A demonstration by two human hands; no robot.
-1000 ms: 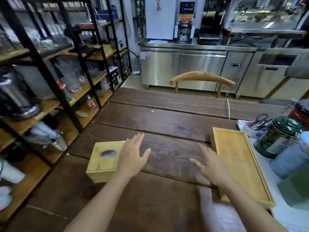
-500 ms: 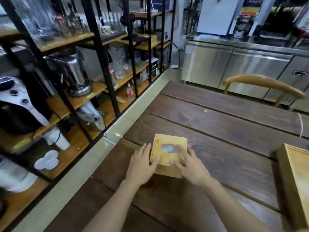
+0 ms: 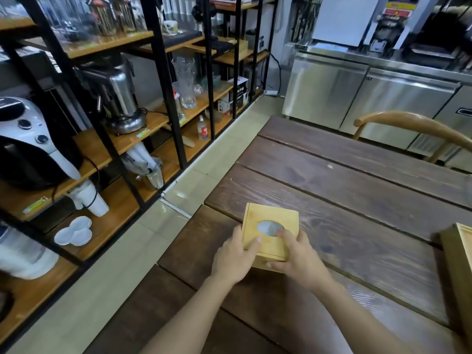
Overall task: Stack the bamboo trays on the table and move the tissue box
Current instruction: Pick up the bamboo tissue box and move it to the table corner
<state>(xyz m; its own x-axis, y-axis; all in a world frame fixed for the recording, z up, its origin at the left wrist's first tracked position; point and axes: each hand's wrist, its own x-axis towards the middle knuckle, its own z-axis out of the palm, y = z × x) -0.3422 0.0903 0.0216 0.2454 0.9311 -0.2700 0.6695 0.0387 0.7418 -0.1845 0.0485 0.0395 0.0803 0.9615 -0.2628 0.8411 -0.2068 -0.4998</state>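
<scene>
A square, pale bamboo tissue box (image 3: pixel 271 232) with an oval opening in its lid is gripped from both sides near the left edge of a dark brown plank table (image 3: pixel 357 200). The left hand (image 3: pixel 236 256) is pressed to its left side, the right hand (image 3: pixel 297 256) clasped over its near right corner. A light bamboo tray (image 3: pixel 457 254) is seen at the table's right, well apart.
</scene>
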